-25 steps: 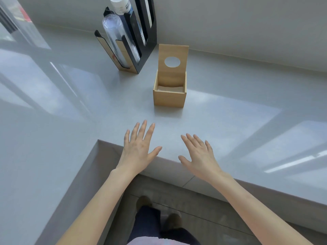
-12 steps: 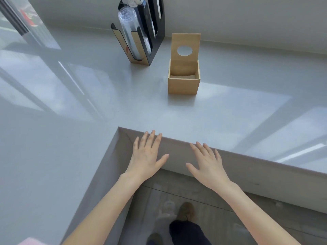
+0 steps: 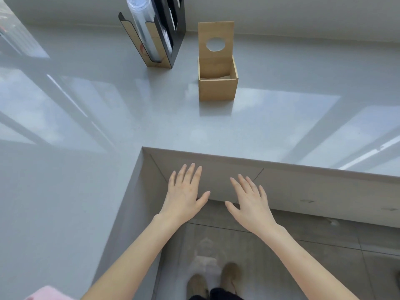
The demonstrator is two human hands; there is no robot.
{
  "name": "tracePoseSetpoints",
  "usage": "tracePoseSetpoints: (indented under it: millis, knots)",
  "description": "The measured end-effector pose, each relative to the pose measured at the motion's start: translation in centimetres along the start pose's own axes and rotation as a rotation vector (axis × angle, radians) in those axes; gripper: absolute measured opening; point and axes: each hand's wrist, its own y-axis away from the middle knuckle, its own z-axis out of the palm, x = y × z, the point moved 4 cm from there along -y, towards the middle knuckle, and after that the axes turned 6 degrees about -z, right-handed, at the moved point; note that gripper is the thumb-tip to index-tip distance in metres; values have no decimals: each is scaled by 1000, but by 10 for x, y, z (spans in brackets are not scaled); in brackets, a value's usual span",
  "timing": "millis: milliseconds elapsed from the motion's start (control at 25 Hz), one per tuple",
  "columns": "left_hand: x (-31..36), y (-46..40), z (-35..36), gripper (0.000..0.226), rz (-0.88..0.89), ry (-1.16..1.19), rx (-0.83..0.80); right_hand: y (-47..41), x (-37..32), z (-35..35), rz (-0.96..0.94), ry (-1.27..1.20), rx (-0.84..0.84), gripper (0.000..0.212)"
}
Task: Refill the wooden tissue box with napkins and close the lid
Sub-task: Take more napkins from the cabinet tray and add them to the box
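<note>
A wooden tissue box [image 3: 218,89] stands on the grey counter [image 3: 108,109] near the back wall. Its lid [image 3: 215,32], with a round hole, is flipped upright at the rear. Little of the box's inside shows; I see no napkins anywhere. My left hand [image 3: 184,194] and my right hand [image 3: 251,201] are held flat with fingers spread, palms down, in front of the counter's inner corner, well short of the box. Neither hand holds anything.
A black and wood dispenser rack [image 3: 161,33] holding a stack of clear cups [image 3: 141,27] stands left of the box by the wall. The counter is L-shaped, with its inner corner edge [image 3: 144,149] just beyond my hands. Tiled floor and my shoes [image 3: 214,282] are below.
My hands and I have drawn back from the counter: a second ago they hovered over its edge, now they are in front of it. The box looks unchanged.
</note>
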Motion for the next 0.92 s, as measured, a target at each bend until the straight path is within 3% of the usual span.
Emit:
tracePoseSetpoints:
  millis: [360, 600, 920]
  knots:
    - [21, -28, 49, 64, 57, -58, 30, -26, 43, 25, 5, 76, 42, 71]
    - [44, -64, 84, 62, 149, -70, 102, -51, 79, 46, -54, 119, 158, 75]
    - [58, -107, 111, 63, 137, -88, 131, -83, 121, 40, -42, 305, 284, 57]
